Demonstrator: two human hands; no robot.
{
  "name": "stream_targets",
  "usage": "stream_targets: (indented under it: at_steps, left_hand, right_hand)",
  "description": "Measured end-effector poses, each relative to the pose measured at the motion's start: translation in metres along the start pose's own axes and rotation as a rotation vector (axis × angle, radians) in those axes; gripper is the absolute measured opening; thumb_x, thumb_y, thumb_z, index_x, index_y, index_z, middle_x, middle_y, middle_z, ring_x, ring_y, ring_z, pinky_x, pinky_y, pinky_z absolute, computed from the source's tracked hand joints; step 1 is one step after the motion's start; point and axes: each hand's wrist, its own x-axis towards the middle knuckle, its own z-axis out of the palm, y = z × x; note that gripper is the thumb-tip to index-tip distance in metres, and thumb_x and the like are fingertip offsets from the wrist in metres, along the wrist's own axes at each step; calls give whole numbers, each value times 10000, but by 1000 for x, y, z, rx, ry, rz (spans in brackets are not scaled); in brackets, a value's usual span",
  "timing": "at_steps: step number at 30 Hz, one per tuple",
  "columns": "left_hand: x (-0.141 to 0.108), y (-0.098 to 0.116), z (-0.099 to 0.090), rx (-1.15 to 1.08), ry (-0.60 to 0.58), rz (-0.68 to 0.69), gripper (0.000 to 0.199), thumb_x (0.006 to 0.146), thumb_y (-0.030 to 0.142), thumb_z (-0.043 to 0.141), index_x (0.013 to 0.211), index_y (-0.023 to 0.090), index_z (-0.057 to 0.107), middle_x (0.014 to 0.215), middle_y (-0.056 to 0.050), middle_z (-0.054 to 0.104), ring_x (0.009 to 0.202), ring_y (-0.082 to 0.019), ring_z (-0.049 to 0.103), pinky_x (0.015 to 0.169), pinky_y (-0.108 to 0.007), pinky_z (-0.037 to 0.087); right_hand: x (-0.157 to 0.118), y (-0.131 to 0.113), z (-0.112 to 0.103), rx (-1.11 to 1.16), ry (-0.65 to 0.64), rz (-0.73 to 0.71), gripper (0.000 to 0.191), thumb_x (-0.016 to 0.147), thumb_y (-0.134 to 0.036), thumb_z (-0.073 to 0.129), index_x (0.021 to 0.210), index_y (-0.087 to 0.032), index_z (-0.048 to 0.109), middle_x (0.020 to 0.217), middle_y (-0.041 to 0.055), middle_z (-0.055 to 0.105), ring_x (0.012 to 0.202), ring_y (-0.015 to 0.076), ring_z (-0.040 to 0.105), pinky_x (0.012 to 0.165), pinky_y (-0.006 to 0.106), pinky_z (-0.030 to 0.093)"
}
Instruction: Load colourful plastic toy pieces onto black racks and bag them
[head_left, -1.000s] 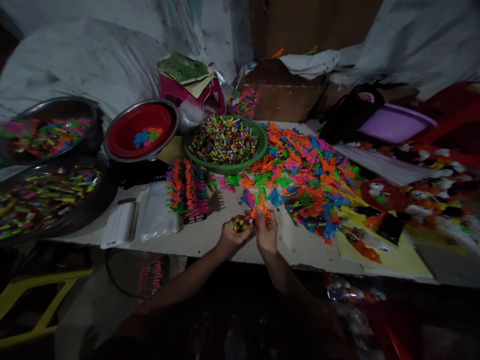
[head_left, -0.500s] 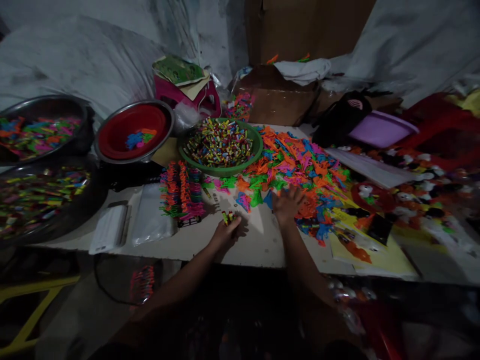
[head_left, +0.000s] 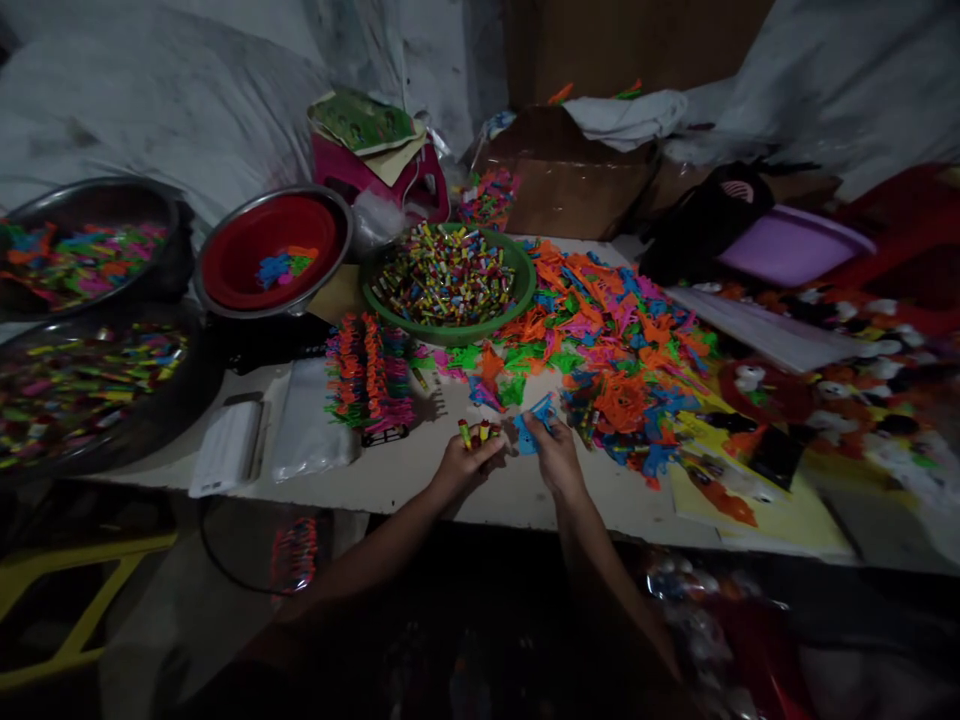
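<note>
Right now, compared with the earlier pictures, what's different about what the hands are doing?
The right hand has let go of an orange piece and come back from the pile to the left hand with a blue piece. The left hand still grips small striped tubes. The green basin and red bowl stayed put.

Basin [head_left: 448, 336] Centre, Pile [head_left: 615, 305] Right

Tubes [head_left: 442, 275] lie in the basin before me; a box [head_left: 570, 200] sits behind the pile. Nearer me, left of the basin, are rows of pieces [head_left: 375, 370], plastic bags [head_left: 311, 430] to their left.
</note>
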Motion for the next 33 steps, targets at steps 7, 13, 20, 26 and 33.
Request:
stream_targets:
  at_steps: [7, 13, 20, 26, 33]
  left_hand:
    - [-6, 19, 7, -8, -16, 78, 377, 599, 427, 682, 825, 133, 616, 758, -41, 639, 536, -109, 552, 430, -198, 404]
    - [-10, 22, 4, 29, -1, 74, 389, 584, 457, 686, 763, 122, 602, 679, -15, 608, 455, -73, 498, 413, -193, 381]
    - [-11, 15, 7, 130, -27, 121, 362, 603, 474, 664, 593, 130, 552, 433, 46, 465, 393, -63, 432, 411, -196, 335]
    - [-10, 9, 1, 132, -48, 6, 407, 634, 497, 627, 792, 122, 606, 594, -23, 611, 485, -117, 547, 383, -191, 323]
    - [3, 1, -17, 64, 250, -188, 387, 634, 508, 617, 668, 129, 547, 505, 5, 543, 394, -90, 492, 365, -191, 296]
  right_hand:
    - [-15, -14, 14, 198, -41, -3, 214, 649, -369, 666, 761, -192, 622, 707, 0, 646, 662, 146, 595, 655, 280, 467]
    - [-17, -12, 13, 159, -108, -16, 213, 669, -373, 648, 764, -183, 632, 711, 1, 645, 624, 135, 579, 613, 269, 467]
    - [-28, -13, 19, -136, 20, -136, 231, 675, -392, 615, 691, -162, 607, 586, -26, 572, 541, 100, 493, 556, 226, 411]
    - [-6, -20, -16, -383, 79, -99, 345, 657, -484, 583, 699, -143, 613, 625, 24, 602, 586, 153, 535, 575, 277, 428]
    - [48, -35, -50, -1118, 540, -324, 441, 762, -365, 504, 1084, -66, 548, 1104, 237, 539, 1034, 326, 475, 847, 489, 333]
